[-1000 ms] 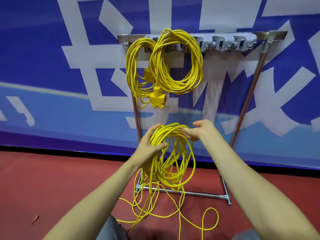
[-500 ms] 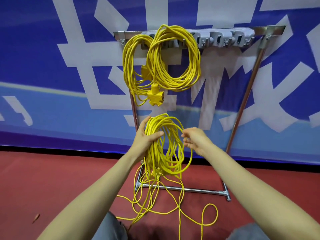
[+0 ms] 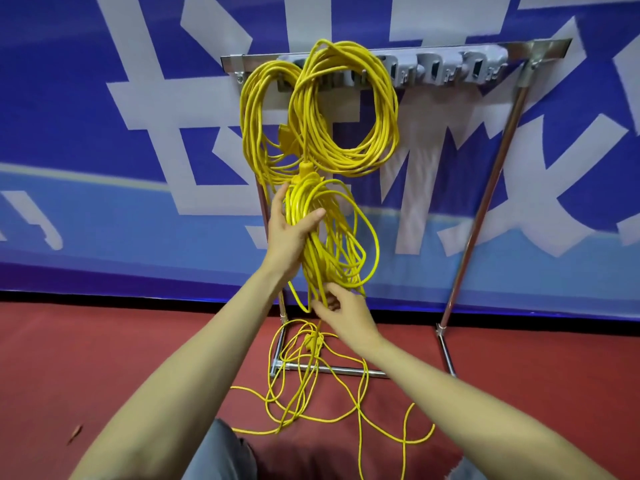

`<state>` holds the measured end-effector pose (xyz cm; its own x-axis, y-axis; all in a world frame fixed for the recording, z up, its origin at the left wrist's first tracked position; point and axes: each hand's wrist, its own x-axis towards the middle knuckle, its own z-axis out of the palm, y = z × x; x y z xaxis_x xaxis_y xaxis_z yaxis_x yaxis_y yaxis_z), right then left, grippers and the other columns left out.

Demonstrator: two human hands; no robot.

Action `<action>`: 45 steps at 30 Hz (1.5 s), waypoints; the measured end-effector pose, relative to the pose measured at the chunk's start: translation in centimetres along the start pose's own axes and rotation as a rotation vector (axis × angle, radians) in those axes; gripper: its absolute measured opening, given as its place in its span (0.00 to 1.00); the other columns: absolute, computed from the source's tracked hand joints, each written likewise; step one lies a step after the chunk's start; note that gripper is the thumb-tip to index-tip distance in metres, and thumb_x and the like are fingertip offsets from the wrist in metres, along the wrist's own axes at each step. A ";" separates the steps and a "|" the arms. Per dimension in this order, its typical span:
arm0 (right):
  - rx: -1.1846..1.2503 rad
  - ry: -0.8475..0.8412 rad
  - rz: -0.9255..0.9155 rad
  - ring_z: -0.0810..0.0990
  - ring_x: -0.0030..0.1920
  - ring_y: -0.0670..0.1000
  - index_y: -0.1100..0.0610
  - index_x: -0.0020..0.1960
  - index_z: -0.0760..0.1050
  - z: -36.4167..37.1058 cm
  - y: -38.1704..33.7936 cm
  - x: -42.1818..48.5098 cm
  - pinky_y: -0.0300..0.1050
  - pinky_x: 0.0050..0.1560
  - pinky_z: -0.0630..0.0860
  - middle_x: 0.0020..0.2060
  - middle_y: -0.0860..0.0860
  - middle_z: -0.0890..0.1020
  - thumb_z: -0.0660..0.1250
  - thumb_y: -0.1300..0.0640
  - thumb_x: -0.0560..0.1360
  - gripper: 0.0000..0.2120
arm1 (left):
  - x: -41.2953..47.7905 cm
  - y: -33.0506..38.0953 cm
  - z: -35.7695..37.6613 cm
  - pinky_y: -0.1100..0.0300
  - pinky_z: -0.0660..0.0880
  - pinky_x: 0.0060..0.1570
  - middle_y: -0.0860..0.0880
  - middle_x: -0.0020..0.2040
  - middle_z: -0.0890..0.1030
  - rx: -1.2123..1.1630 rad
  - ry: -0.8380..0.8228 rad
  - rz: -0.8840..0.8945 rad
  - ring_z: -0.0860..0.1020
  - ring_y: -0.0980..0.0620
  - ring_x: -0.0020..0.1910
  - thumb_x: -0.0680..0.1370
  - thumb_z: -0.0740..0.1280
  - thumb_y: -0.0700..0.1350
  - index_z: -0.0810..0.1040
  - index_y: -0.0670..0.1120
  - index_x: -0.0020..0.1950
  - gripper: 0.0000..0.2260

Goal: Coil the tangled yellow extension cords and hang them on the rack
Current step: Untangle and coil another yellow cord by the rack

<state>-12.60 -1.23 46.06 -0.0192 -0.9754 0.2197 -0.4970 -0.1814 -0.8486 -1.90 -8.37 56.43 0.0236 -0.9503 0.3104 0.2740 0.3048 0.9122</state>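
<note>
Head view: left hand [image 3: 291, 233] grips the half-made coil [image 3: 334, 247] near its top, its long axis hanging upright before the rack [image 3: 485, 209]. Right hand [image 3: 346, 313], directly below, pinches strands at the coil's foot; the loose cord [image 3: 311, 386] trails straight down from it onto the floor [image 3: 104, 358], nearest that hand.

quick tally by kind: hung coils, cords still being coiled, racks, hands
hung coils: 2, left coil and right coil
cord still being coiled: 1
rack: 1
hands: 2, left hand and right hand
total: 6
</note>
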 end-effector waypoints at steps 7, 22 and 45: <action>-0.038 0.109 -0.164 0.77 0.35 0.46 0.56 0.48 0.67 -0.8 2.7 -0.9 0.44 0.41 0.74 0.36 0.45 0.76 0.70 0.57 0.73 0.12 | 0.9 3.3 -0.1 0.62 0.77 0.41 0.45 0.52 0.80 -0.103 -0.134 -0.027 0.79 0.55 0.37 0.75 0.68 0.31 0.63 0.48 0.74 0.31; -0.363 -0.091 0.460 0.76 0.44 0.55 0.55 0.42 0.71 -11.1 12.4 4.1 0.43 0.39 0.65 0.40 0.55 0.78 0.66 0.56 0.76 0.06 | 2.4 6.5 -2.1 0.64 0.72 0.31 0.50 0.37 0.76 -0.205 -0.402 -0.091 0.71 0.57 0.29 0.74 0.63 0.33 0.63 0.49 0.75 0.30; 1.291 -0.037 0.944 0.81 0.31 0.58 0.65 0.42 0.69 -12.9 -0.5 7.0 0.46 0.20 0.76 0.29 0.61 0.78 0.61 0.59 0.79 0.11 | -1.3 0.9 -2.1 0.65 0.75 0.54 0.52 0.59 0.80 0.272 -0.233 0.063 0.80 0.57 0.54 0.73 0.70 0.30 0.68 0.49 0.72 0.31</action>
<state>-23.65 -6.36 54.26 0.1496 -0.7932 -0.5902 0.7133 0.5000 -0.4912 0.33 -6.97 56.31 -0.1956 -0.8986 0.3927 0.0122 0.3981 0.9172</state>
